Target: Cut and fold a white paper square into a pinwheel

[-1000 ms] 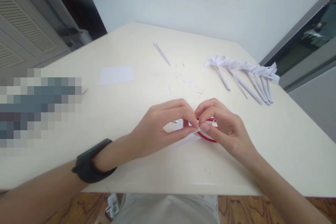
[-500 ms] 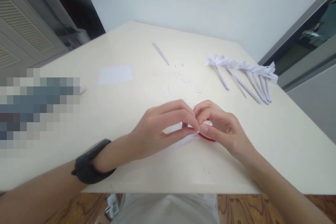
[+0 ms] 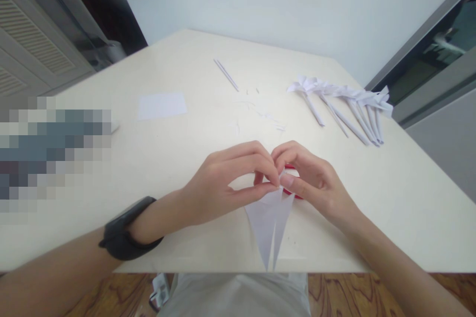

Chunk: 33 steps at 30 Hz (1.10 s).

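My left hand, a dark watch on its wrist, pinches the top of a piece of white paper between thumb and fingertips. My right hand meets it there, thumb and fingers closed on the same upper part of the paper. Two long pointed strips of the paper hang toward the table's front edge, a thin gap between them. Partly hidden behind my right fingers is a red curved thing, whose kind I cannot tell.
Several rolled paper sticks with pleated white tops lie at the right. Two thin paper rods and small paper scraps lie farther back. A flat white sheet is at left. A blurred-out patch covers the far left of the table.
The paper between my hands has turned, so its two pointed strips now show hanging toward me. Both hands stay in nearly the same place.
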Motion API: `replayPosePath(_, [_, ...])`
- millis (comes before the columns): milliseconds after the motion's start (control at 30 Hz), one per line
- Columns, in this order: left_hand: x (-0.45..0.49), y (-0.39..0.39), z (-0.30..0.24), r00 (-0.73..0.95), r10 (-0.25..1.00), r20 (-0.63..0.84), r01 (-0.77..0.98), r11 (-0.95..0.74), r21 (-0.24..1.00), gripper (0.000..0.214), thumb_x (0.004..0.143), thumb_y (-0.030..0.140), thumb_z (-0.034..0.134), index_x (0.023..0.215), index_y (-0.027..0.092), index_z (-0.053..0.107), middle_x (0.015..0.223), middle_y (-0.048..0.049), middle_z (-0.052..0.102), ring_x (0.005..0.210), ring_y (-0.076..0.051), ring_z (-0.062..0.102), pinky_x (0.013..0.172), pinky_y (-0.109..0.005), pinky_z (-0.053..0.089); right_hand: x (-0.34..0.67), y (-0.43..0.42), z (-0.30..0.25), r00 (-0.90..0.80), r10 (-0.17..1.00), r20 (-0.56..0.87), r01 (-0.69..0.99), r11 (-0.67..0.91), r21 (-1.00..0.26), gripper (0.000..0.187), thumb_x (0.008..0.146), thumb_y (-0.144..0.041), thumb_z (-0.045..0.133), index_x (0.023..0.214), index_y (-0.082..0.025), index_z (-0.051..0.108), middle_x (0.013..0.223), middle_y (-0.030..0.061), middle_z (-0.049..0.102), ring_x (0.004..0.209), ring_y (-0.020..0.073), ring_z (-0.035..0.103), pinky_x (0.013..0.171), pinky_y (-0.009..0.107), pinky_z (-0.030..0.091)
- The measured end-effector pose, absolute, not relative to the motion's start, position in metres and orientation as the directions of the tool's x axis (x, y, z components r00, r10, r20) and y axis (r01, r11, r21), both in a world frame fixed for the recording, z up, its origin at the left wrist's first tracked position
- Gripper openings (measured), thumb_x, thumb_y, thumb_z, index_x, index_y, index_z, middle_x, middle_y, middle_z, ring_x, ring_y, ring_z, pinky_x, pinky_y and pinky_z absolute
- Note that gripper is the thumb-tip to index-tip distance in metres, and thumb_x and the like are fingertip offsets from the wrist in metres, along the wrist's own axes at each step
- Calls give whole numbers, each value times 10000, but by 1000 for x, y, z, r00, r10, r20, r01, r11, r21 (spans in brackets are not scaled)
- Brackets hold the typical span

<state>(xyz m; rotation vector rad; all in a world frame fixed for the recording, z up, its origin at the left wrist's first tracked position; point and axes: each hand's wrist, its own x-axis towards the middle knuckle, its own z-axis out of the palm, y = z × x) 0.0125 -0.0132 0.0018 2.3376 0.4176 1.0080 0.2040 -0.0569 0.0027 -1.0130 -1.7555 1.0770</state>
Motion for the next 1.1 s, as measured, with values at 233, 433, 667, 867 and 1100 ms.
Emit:
replayPosePath(233, [14,-11,5,607,673,422,142,-615,776,45,817,154,595,795,188,616,812,0,613,736,-105,569,707,-235,461,204,-58,2,-282,891,355,291,432,-854,49,845,-165,560,873,-189,593,1002,59,539,969,179,537,856,341,438])
replayPosePath(433, [16,-12,5,621,718,315,186,-525,830,43,825,190,591,794,184,620,824,10,620,743,-96,561,720,-220,450,201,-59,1,-248,886,393,403,463,-789,73,830,-119,570,838,-187,594,964,46,543,926,156,546,800,294,453])
replayPosePath(667, [16,-12,4,613,738,284,204,-494,845,49,826,197,591,793,176,621,811,21,613,746,-82,560,722,-202,445,200,-59,1,-248,877,412,480,481,-734,149,797,-66,570,853,-202,588,968,37,543,917,153,550,772,282,470])
replayPosePath(867, [17,-13,4,607,743,281,200,-486,851,47,831,206,584,814,173,613,840,13,615,743,-89,561,719,-218,452,198,-60,0,-217,870,443,487,490,-723,149,784,-50,569,819,-195,580,916,28,554,882,149,556,750,275,469])
replayPosePath(1100, [17,-14,4,609,738,291,195,-495,847,41,830,184,567,826,177,607,861,-9,626,753,-114,574,729,-252,471,197,-59,-1,-195,864,464,480,497,-723,142,792,-54,563,816,-193,574,907,30,550,882,155,551,771,294,451])
